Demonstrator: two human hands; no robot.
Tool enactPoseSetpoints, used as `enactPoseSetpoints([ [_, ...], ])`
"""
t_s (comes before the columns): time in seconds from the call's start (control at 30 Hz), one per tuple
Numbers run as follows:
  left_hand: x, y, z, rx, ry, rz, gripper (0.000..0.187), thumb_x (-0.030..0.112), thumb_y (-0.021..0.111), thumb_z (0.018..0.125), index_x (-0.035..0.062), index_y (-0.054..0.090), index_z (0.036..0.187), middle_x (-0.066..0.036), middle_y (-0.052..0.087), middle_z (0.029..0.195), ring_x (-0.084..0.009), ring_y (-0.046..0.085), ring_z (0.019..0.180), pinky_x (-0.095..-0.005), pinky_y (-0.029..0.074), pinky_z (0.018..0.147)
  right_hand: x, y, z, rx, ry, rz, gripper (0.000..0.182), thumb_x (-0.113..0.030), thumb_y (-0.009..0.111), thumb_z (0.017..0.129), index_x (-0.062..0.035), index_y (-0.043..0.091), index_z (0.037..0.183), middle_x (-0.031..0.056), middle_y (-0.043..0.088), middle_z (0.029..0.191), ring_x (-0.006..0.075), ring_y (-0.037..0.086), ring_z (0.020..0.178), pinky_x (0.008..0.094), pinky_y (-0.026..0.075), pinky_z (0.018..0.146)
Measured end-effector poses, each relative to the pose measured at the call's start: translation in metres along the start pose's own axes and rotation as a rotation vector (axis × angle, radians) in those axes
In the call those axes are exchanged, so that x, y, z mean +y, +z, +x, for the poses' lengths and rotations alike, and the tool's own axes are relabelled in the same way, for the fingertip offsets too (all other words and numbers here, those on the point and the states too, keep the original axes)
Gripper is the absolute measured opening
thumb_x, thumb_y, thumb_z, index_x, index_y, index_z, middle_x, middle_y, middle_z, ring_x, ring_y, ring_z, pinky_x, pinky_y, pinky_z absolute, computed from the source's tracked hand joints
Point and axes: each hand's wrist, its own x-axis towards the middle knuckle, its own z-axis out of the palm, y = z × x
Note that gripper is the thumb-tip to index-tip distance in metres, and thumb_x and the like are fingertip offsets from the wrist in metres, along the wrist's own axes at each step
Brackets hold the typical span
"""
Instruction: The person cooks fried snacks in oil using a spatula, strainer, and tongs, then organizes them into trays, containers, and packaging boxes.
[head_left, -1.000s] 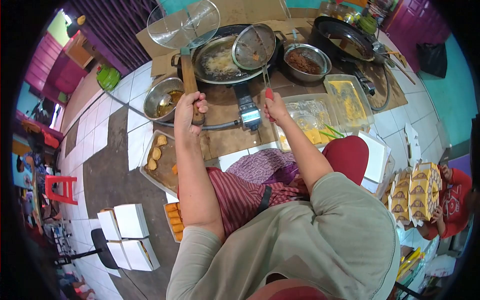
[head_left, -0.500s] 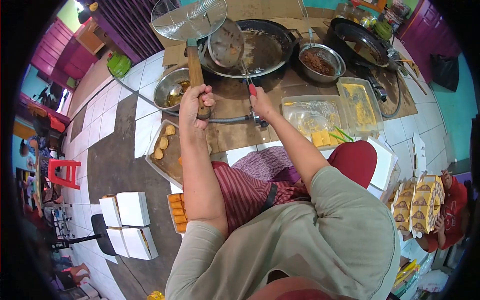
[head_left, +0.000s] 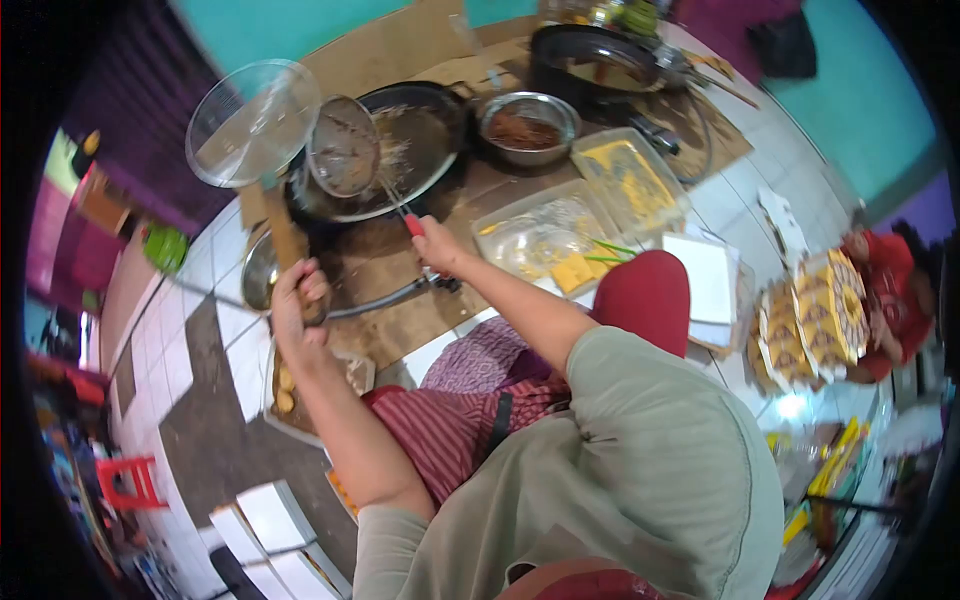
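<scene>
My left hand [head_left: 303,293] is wrapped round the wooden handle of a large wire skimmer [head_left: 253,124], whose round mesh is raised left of the big black wok [head_left: 440,140]. In my right hand [head_left: 438,247] is the red handle of a mesh strainer [head_left: 343,147], tilted over the wok's left side, close beside the skimmer. Dark oil with pale froth or crumbs shows in the wok. Below my left hand sits a metal bowl [head_left: 259,275], partly hidden by the hand and handle. A tray [head_left: 300,430] with golden fried pieces [head_left: 285,392] lies near my left forearm.
Right of the wok stand a metal bowl of brown bits [head_left: 528,130] and a second wok [head_left: 590,75]. Two plastic containers [head_left: 535,235] carry yellow residue, with yellow blocks [head_left: 580,272] in one. A person in red [head_left: 890,300] holds patterned yellow boxes [head_left: 815,315]. White boxes [head_left: 275,525] stand lower left.
The head view has swung, so the wok, tools and hands now appear farther left and lower. Both hands keep their grip, with skimmer and strainer still side by side.
</scene>
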Motion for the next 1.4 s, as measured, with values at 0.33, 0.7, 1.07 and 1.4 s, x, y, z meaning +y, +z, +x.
enactPoseSetpoints([
  [0.33, -0.005, 0.005, 0.000, 0.015, 0.012, 0.042, 0.010, 0.001, 0.051, 0.089, -0.0033, 0.044, 0.095, -0.010, 0.051, 0.080, -0.0092, 0.044, 0.057, -0.0206, 0.040, 0.044, 0.043, -0.138, -0.016, 0.472, 0.027, -0.085, 0.030, -0.019, 0.050, 0.089, -0.0043, 0.041, 0.113, 0.0274, 0.060, 0.090, 0.0434, 0.060, 0.082, 0.0487, 0.047, 0.070],
  [0.7, -0.018, 0.010, 0.016, 0.038, 0.062, 0.086, 0.011, -0.001, 0.054, 0.087, -0.0005, 0.044, 0.092, -0.011, 0.053, 0.080, -0.0085, 0.045, 0.057, -0.0195, 0.039, 0.044, 0.099, -0.191, 0.015, 0.467, 0.162, -0.574, 0.052, -0.013, 0.043, 0.088, -0.0154, 0.035, 0.140, 0.0260, 0.061, 0.099, 0.0397, 0.060, 0.093, 0.0486, 0.046, 0.084],
  [1.07, -0.027, 0.019, 0.013, 0.056, 0.086, 0.232, 0.010, 0.002, 0.051, 0.088, -0.0012, 0.042, 0.093, -0.009, 0.050, 0.081, -0.0078, 0.043, 0.055, -0.0191, 0.038, 0.043, 0.161, -0.180, 0.034, 0.524, 0.025, -0.359, 0.048, -0.014, 0.049, 0.085, -0.0122, 0.046, 0.132, 0.0240, 0.061, 0.105, 0.0401, 0.057, 0.101, 0.0468, 0.044, 0.088],
  [1.4, -0.030, 0.038, 0.002, -0.040, 0.074, 0.043, 0.007, -0.002, 0.056, 0.082, -0.0017, 0.049, 0.084, -0.003, 0.047, 0.068, -0.0056, 0.042, 0.052, -0.0174, 0.033, 0.040, 0.231, -0.240, 0.068, 0.097, 0.453, 0.120, 0.043, -0.033, 0.065, 0.085, -0.0034, 0.052, 0.113, 0.0067, 0.060, 0.074, 0.0101, 0.055, 0.051, 0.0267, 0.043, 0.040],
])
